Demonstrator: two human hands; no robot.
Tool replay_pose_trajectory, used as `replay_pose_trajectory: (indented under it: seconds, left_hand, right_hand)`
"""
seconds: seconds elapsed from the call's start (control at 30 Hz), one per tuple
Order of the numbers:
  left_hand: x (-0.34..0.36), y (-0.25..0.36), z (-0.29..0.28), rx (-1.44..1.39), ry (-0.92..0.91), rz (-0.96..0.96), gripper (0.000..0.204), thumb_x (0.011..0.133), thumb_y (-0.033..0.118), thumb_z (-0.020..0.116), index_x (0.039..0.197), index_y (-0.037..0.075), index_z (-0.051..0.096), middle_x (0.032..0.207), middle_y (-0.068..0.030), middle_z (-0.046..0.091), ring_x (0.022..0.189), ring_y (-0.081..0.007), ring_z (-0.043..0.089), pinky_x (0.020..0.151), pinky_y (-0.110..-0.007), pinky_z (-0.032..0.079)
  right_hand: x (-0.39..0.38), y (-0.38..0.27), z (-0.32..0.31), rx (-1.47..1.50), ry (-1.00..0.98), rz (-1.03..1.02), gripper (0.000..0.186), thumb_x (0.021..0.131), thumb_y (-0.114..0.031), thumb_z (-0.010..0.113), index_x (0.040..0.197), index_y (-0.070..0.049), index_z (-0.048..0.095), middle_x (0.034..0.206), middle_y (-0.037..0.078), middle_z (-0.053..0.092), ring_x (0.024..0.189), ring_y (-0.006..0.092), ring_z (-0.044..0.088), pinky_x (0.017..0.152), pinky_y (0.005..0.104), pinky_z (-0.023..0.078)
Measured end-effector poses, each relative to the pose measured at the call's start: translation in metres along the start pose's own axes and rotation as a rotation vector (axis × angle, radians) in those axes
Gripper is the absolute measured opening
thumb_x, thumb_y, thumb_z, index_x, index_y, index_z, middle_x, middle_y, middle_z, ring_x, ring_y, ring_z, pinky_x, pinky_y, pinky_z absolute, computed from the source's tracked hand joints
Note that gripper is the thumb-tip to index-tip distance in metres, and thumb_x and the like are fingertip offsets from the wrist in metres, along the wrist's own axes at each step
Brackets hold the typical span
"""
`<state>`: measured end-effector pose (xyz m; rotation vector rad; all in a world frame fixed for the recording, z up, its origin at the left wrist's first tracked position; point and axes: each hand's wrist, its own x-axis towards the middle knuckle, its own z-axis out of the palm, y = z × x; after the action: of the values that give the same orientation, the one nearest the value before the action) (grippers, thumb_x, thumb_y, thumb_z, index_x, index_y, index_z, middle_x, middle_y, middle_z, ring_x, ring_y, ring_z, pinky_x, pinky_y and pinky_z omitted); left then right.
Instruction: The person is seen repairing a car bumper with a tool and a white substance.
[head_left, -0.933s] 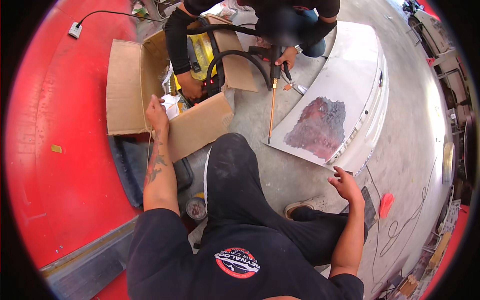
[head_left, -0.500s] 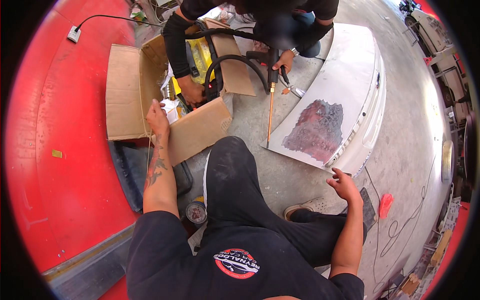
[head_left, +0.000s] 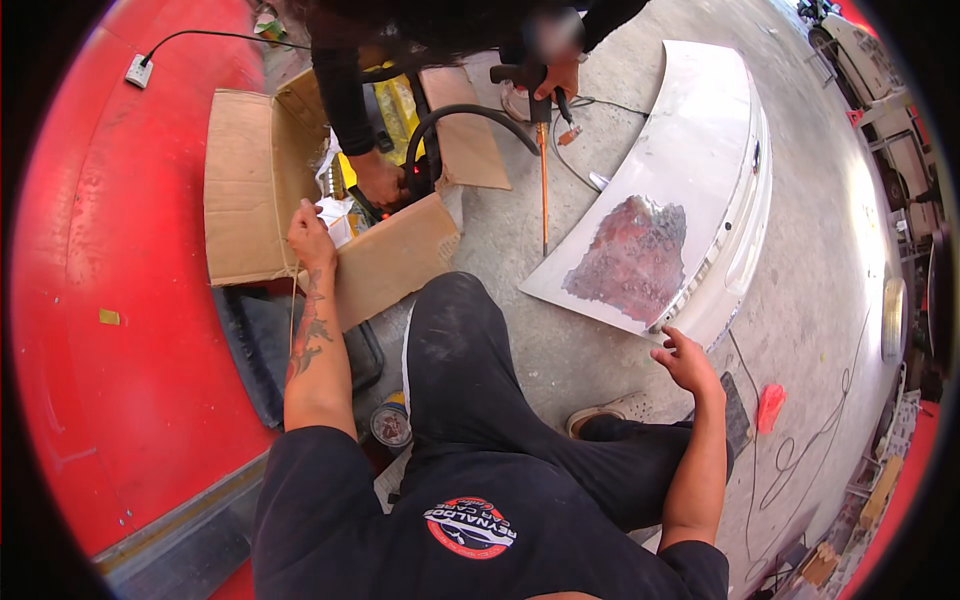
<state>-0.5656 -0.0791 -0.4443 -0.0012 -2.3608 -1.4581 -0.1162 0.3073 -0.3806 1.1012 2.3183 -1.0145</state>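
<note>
My left hand (head_left: pixel 308 230) has its fingers curled on the near corner of an open cardboard box (head_left: pixel 238 180), beside a folded-out flap. My right hand (head_left: pixel 683 358) has its fingers apart, holding nothing, near the lower corner of a white car panel (head_left: pixel 708 130) with a mottled red-grey patch (head_left: pixel 628 260). A co-worker reaches into the box with one hand (head_left: pixel 380 178), among yellow packaging and black items. Their other hand (head_left: pixel 560 80) holds a black gun-like tool (head_left: pixel 535 105) with a long copper rod (head_left: pixel 544 195) pointing down and a thick hose nearby.
A red surface (head_left: pixel 120 250) with a power strip (head_left: pixel 139 70) fills the left. A black pad (head_left: pixel 255 350) lies under the box, beside a can (head_left: pixel 391 423). A red bag (head_left: pixel 771 408) and loose cables lie right; wheels and car parts line the far right.
The co-worker has leaned further forward, and the tool has risen, its rod tip lifting away from the panel's corner. My hands have barely moved.
</note>
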Motion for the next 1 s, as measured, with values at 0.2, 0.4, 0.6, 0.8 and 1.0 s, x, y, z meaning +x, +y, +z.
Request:
replay_pose_trajectory:
  seconds: [0.2,0.4,0.6,0.8,1.0]
  left_hand:
    - [0.0,-0.002,0.0,-0.025,0.007,0.019,0.046,0.093,0.04,0.049,0.074,0.001,0.063,0.051,-0.0003,0.046,0.049,-0.0087,0.044,0.049,-0.027,0.035]
    - [-0.001,0.002,0.0,-0.01,0.003,0.031,0.045,0.092,0.04,0.05,0.075,0.001,0.063,0.051,0.0002,0.046,0.05,-0.0081,0.044,0.049,-0.026,0.035]
    - [-0.001,0.003,0.0,-0.061,-0.008,0.031,0.043,0.092,0.038,0.052,0.074,0.0,0.063,0.053,0.0009,0.047,0.05,-0.0074,0.043,0.048,-0.025,0.034]
    - [-0.001,0.001,0.001,-0.039,-0.01,0.041,0.042,0.091,0.038,0.053,0.074,0.0,0.062,0.052,0.0009,0.047,0.05,-0.0073,0.043,0.048,-0.026,0.034]
    - [0.0,0.001,0.001,-0.011,-0.006,0.053,0.043,0.091,0.038,0.053,0.075,0.0,0.063,0.052,0.0003,0.047,0.05,-0.0078,0.044,0.048,-0.026,0.035]
  right_hand:
    - [0.004,-0.001,-0.001,0.009,-0.003,-0.004,0.055,0.081,-0.023,0.067,0.128,-0.001,0.046,0.11,0.025,0.059,0.094,0.033,0.063,0.081,0.0386,0.049]
    - [0.006,0.003,-0.004,0.001,0.001,0.0,0.055,0.081,-0.024,0.067,0.128,-0.003,0.046,0.11,0.025,0.06,0.095,0.0334,0.062,0.081,0.0389,0.049]
    - [0.006,0.003,-0.01,0.025,0.051,0.042,0.054,0.082,-0.024,0.066,0.128,-0.004,0.047,0.109,0.024,0.061,0.096,0.0336,0.062,0.083,0.0388,0.048]
    - [0.005,0.002,-0.01,0.004,0.03,0.031,0.053,0.082,-0.025,0.065,0.128,-0.004,0.048,0.109,0.024,0.061,0.098,0.0337,0.061,0.084,0.039,0.048]
    - [0.009,0.006,-0.01,0.019,0.025,0.046,0.054,0.082,-0.026,0.065,0.127,-0.004,0.048,0.109,0.024,0.061,0.1,0.0343,0.06,0.085,0.0394,0.047]
